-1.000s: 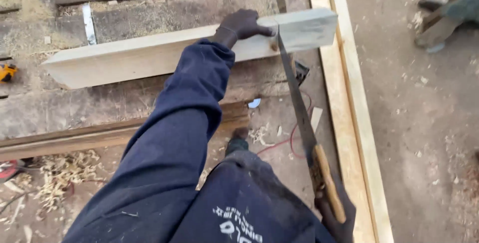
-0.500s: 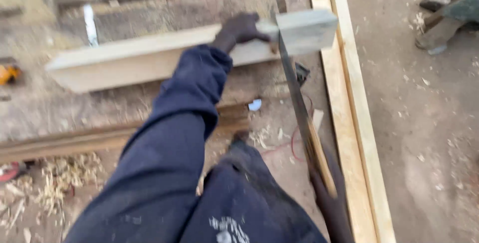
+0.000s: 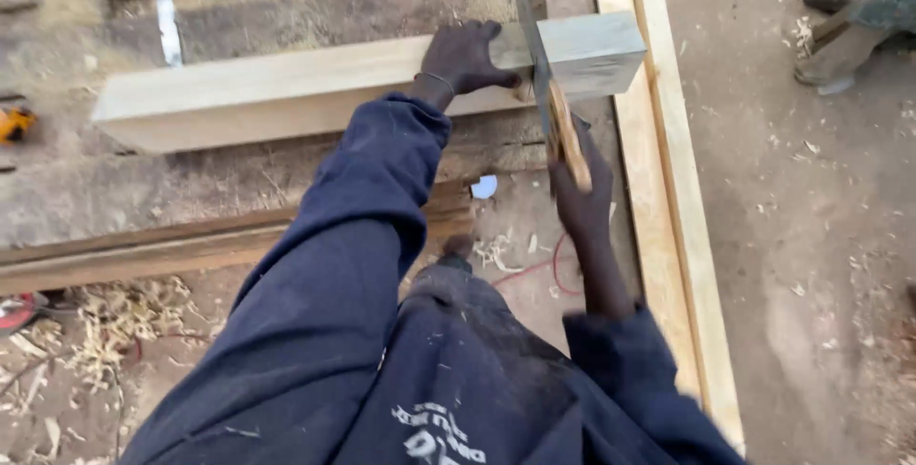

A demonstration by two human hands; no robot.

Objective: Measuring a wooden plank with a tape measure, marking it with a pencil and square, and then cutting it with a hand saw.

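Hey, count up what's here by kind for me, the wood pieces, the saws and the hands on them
Pale wooden beam under the saw: 1
Long pale planks lying on the ground at the right: 2
Hand saw: 1
Hands: 2, left hand pressing on the beam, right hand on the saw handle
Total: 6

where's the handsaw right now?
Head view, upper right of centre: the handsaw stands across the pale timber beam near its right end, gripped by the right hand, just right of the left hand pressing the beam.
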